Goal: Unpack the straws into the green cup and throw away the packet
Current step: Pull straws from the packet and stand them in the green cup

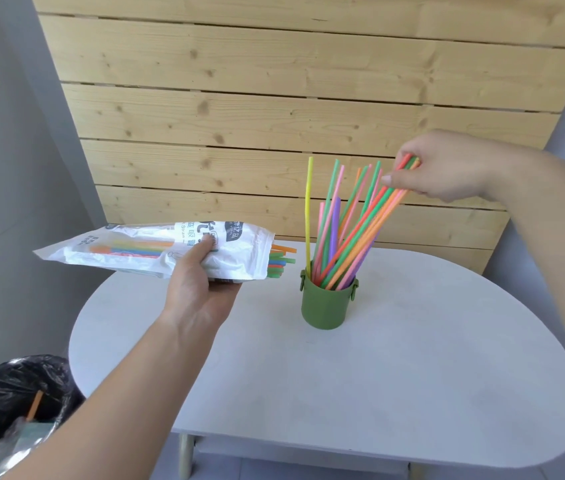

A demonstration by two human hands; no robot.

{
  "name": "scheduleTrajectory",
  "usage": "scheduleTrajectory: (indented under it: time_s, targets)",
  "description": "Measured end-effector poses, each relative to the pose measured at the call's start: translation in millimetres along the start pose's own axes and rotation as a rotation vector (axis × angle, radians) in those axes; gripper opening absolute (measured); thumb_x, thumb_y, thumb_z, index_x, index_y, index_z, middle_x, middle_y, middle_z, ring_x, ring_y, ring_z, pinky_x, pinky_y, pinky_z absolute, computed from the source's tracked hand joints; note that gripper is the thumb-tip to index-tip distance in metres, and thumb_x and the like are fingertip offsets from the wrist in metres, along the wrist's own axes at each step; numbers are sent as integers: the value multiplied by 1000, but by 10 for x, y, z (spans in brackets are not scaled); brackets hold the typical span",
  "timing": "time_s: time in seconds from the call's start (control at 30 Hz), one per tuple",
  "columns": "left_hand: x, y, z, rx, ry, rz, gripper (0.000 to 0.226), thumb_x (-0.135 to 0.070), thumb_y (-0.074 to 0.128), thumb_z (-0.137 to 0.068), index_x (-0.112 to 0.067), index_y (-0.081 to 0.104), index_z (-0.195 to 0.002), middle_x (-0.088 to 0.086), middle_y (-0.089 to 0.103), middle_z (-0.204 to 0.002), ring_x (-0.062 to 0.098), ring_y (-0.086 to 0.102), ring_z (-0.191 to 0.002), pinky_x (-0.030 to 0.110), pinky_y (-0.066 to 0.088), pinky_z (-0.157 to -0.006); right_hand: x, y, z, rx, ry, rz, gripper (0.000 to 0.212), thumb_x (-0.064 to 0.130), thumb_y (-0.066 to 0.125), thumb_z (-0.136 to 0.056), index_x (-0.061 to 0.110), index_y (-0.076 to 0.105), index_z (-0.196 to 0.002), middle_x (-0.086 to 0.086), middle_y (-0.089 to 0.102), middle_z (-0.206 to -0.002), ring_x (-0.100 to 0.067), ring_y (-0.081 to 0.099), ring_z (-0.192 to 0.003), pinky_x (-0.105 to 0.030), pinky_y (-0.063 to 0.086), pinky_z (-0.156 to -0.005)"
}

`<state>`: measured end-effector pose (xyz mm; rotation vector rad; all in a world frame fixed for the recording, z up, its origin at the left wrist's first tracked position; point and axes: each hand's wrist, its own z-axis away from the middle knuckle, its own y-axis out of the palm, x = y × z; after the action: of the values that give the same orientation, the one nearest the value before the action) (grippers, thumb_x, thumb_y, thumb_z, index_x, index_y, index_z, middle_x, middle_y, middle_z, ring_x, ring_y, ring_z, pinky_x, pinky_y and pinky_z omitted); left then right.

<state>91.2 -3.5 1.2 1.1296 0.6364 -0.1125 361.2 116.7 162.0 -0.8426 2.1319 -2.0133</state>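
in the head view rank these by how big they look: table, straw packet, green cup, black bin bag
1. white table
2. straw packet and black bin bag: these look about alike, and the frame edge cuts off the bag, so they are not ranked against each other
3. green cup

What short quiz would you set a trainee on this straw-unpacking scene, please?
1. True or false: the packet is empty.
2. The right hand has a grip on: A) straws, B) the packet, C) nothing.
3. Where do those straws' lower ends sit?

Key:
1. False: leftover straws poke from its open end.
2. A.
3. In the green cup.
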Motion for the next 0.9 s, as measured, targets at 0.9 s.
scheduleTrajectory:
  time_s: [0.9]
  targets:
    - [-40, -5, 32, 23, -12, 24, 20, -8, 65, -98, -9, 68, -118, 10, 79, -116, 28, 77, -105, 50, 64, -83, 344, 571, 79, -641, -51, -256, 34, 45, 74, -83, 20, 60, -102, -1, 60, -102, -19, 57, -77, -26, 41, -68]
